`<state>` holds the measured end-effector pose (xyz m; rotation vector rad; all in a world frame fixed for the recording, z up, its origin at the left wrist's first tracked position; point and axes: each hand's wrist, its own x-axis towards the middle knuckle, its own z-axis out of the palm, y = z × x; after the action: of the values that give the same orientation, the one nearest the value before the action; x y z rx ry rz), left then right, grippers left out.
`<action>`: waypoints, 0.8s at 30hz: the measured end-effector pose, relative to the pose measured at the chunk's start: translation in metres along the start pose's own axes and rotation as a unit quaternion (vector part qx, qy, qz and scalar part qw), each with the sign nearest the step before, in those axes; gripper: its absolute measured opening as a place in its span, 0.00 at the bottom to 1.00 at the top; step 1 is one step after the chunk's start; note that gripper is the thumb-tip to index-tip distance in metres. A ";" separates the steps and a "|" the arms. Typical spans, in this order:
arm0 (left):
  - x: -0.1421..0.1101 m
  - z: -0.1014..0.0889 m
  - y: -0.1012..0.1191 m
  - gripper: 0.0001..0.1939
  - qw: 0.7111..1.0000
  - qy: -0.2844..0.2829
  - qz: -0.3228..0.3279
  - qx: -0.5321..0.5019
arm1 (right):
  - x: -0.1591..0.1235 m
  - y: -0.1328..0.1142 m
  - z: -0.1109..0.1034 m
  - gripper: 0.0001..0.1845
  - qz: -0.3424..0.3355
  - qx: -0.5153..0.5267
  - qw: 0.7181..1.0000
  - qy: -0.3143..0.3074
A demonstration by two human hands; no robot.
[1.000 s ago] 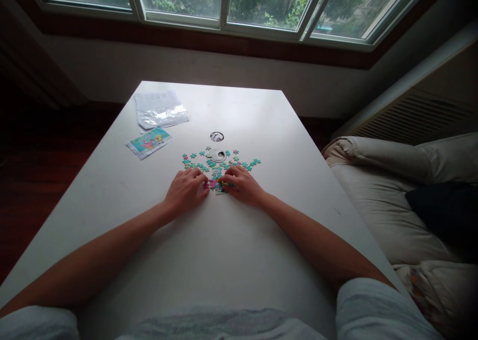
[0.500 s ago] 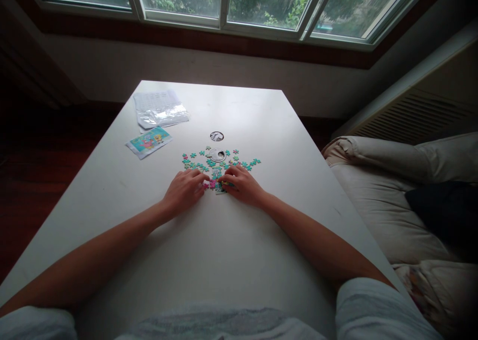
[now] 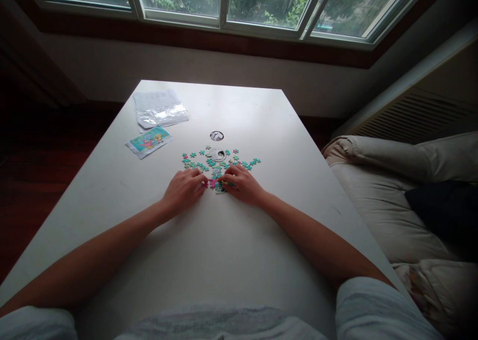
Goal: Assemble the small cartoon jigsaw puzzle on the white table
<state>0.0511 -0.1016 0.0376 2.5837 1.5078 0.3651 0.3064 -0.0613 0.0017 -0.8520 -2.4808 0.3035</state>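
Note:
My left hand (image 3: 183,189) rests on the table with its thumb and forefinger pinched on a pink jigsaw piece (image 3: 205,184). Just right of that piece lies a small joined section of jigsaw puzzle (image 3: 216,172), pink and teal with some line drawing. My right hand (image 3: 242,184) holds this section from its right side, fingers bent and closed over the edge, hiding part of it. Loose teal, green and pink jigsaw pieces (image 3: 248,165) lie scattered in an arc beyond both hands.
Two round openings or discs with metallic-looking shapes, a nearer one (image 3: 217,155) among the pieces and a farther one (image 3: 216,136), sit mid-table. A cartoon picture card (image 3: 149,141) and a clear plastic packet (image 3: 160,108) lie at far left. A cream sofa (image 3: 369,195) stands right of the white table (image 3: 209,260).
My left hand has shifted very slightly left, drawing the pink piece a little away from the joined section. The right hand has stayed in place.

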 end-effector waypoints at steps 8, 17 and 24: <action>0.001 0.000 0.003 0.05 0.999 -0.018 -0.033 -0.034 | 0.000 -0.001 -0.001 0.10 -0.006 0.002 1.000 0.005; -0.002 0.008 0.010 0.05 0.999 0.002 -0.024 -0.047 | 0.001 0.000 0.001 0.10 -0.006 0.002 1.000 0.008; -0.002 0.016 0.015 0.07 0.999 0.012 -0.016 -0.038 | 0.002 -0.001 0.001 0.09 0.000 0.002 1.000 0.004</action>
<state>0.0667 -0.1107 0.0250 2.5038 1.5109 0.4432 0.3038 -0.0608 0.0020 -0.8494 -2.4714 0.3035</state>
